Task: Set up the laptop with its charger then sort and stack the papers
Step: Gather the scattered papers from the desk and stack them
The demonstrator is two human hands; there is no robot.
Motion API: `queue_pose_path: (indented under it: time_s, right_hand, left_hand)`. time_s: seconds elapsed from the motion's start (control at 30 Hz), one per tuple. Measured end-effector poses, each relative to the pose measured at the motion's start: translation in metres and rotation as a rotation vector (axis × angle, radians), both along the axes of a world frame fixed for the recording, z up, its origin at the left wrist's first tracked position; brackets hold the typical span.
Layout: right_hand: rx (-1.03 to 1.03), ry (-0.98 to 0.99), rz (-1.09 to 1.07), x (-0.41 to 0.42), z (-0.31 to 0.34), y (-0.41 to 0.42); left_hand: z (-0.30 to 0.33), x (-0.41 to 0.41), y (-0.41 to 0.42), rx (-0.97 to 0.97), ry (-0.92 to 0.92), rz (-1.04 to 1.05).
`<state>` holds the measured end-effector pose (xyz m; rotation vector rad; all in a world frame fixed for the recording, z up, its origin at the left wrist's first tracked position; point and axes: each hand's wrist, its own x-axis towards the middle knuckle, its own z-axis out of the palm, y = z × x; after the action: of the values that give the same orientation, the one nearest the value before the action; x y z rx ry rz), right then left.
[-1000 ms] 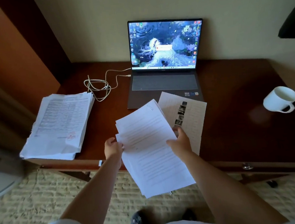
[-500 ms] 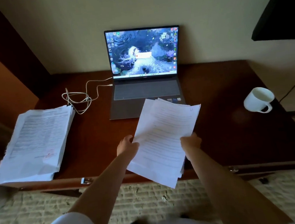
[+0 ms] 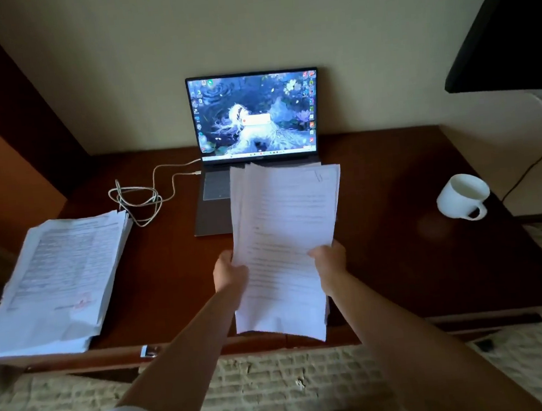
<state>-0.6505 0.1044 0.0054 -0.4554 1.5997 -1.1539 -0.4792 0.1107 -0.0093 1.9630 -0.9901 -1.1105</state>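
My left hand and right hand each grip a side edge of the loose sheaf of papers, held above the table before the open laptop; I should square its edges before stacking it on the pile

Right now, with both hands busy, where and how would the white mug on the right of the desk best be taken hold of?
By its handle. The white mug stands near the desk's right edge, tilted in this wide view, with the handle loop turned toward the desk's front edge. Coming from the front right with the right hand looks easiest, once it lets go of the held papers.
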Motion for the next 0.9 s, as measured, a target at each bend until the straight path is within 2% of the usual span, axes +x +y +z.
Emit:
queue_pose_path:
  time_s: [0.1,0.2,0.33,0.47,0.6,0.7,0.9]
  right_hand:
    - [-0.197,-0.003,-0.060,0.012,0.037,-0.015]
    - [-0.289,0.055,-0.013,0.013,0.060,-0.018]
    - [-0.285,0.147,0.027,0.009,0.058,-0.008]
    - [-0.334,0.248,-0.027,0.019,0.071,-0.005]
    - [-0.461,0.276,-0.053,0.020,0.088,-0.003]
    - [-0.414,0.286,-0.081,0.014,0.084,0.008]
    - [-0.505,0.327,-0.079,0.020,0.089,0.013]
  left_hand:
    - [0.038,0.005,-0.006,-0.226,0.051,0.042]
    - [0.060,0.015,-0.005,-0.344,0.126,0.033]
    - [0.065,0.027,0.005,-0.376,0.208,0.070]
    - [0.078,0.020,0.010,-0.431,0.209,0.009]
    - [0.089,0.017,0.012,-0.496,0.247,0.002]
    - [0.082,0.019,0.016,-0.462,0.267,0.005]
    - [0.092,0.009,0.018,-0.519,0.160,0.046]
